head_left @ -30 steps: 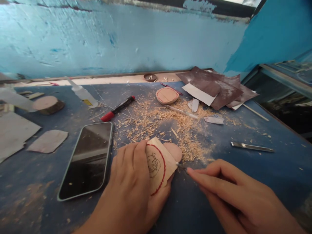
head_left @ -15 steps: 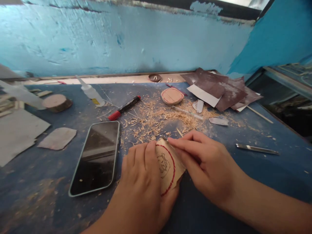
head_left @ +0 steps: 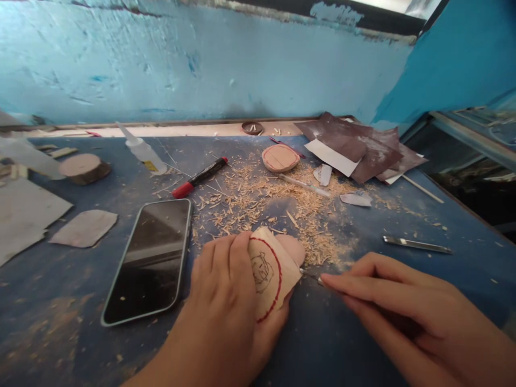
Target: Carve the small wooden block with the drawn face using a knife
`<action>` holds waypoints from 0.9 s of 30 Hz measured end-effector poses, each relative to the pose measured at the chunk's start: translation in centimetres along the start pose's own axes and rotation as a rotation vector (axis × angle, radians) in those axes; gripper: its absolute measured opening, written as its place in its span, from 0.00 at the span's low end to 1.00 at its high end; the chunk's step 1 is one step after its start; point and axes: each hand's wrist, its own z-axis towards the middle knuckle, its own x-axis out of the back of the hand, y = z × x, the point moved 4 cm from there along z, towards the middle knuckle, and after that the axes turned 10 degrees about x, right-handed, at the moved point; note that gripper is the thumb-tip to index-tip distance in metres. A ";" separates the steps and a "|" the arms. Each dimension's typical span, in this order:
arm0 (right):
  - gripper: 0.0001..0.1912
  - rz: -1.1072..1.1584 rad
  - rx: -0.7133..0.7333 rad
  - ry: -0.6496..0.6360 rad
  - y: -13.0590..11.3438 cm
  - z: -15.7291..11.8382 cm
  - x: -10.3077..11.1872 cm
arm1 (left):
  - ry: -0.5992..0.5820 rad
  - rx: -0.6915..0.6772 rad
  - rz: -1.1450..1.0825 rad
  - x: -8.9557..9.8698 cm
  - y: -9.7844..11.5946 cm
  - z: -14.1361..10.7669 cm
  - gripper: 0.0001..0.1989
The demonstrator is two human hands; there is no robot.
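My left hand (head_left: 226,290) is closed around a piece of wood with a tan paper (head_left: 269,274) over its face. A red ring and a small black line drawing show on the paper. A pale rounded edge of the wood (head_left: 293,248) sticks out beyond the paper's upper right side. To the right, my right hand (head_left: 399,306) pinches a thin, dark, narrow tool (head_left: 311,276) between thumb and fingertips. Its tip reaches the paper's right corner; most of it is hidden in the fingers, so its kind is unclear.
Wood shavings (head_left: 258,199) cover the blue table's middle. A phone (head_left: 149,258), red-and-black marker (head_left: 200,177), glue bottle (head_left: 145,153) and wood slice (head_left: 84,167) lie left. Another wood slice (head_left: 281,158), sandpaper sheets (head_left: 358,148) and a slim metal tool (head_left: 417,245) lie behind and right.
My right hand has moved right and down, from the paper's top edge to beside its right corner. The wood's rounded edge now shows. My left hand keeps its grip.
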 end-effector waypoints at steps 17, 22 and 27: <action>0.22 -0.053 0.067 0.085 -0.4 -0.7 -2.2 | 0.002 -0.060 0.046 0.8 0.6 0.8 0.33; 0.21 0.041 0.010 0.091 -0.3 -0.7 -2.5 | 0.006 -0.064 0.064 0.7 0.6 0.8 0.34; 0.18 0.193 -0.098 0.081 -0.6 0.2 -2.3 | 0.023 -0.098 0.111 0.8 0.8 0.8 0.31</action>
